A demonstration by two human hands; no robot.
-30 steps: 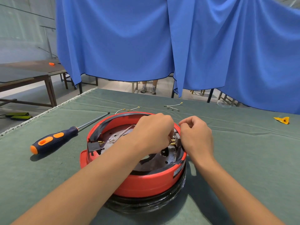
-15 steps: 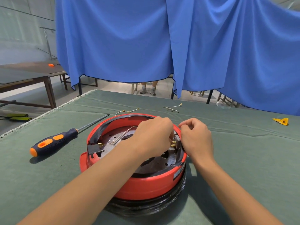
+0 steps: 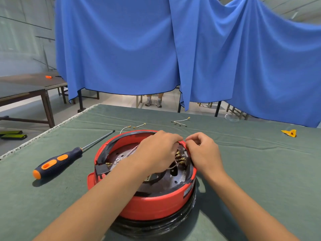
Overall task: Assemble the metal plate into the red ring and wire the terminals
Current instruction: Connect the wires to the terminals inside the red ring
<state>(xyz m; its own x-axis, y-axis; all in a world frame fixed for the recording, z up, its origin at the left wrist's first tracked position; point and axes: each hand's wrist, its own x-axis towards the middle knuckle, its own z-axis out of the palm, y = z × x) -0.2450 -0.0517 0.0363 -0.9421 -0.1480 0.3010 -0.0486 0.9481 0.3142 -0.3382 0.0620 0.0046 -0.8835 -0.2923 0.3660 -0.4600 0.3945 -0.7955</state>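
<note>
So the ring (image 3: 152,204) sits mid-table (image 3: 260,180) with the metal plate (image 3: 175,180) inside it. Both hands are over its far-right rim, left hand (image 3: 156,152) just left of the right hand (image 3: 203,152). Screwdriver (image 3: 59,162) lies to its left, loose wires (image 3: 180,121) behind, curtain (image 3: 156,49) past the table.

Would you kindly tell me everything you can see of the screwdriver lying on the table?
The dark navy-handled screwdriver with orange grip inserts lies flat on the green cloth-covered table, left of the red plastic ring. Its orange-capped butt points toward the near left. Its slim, bare metal shaft runs diagonally away to the right, the tip ending near the ring's far rim. Neither hand touches it, and it casts a shadow beneath the handle.
</note>
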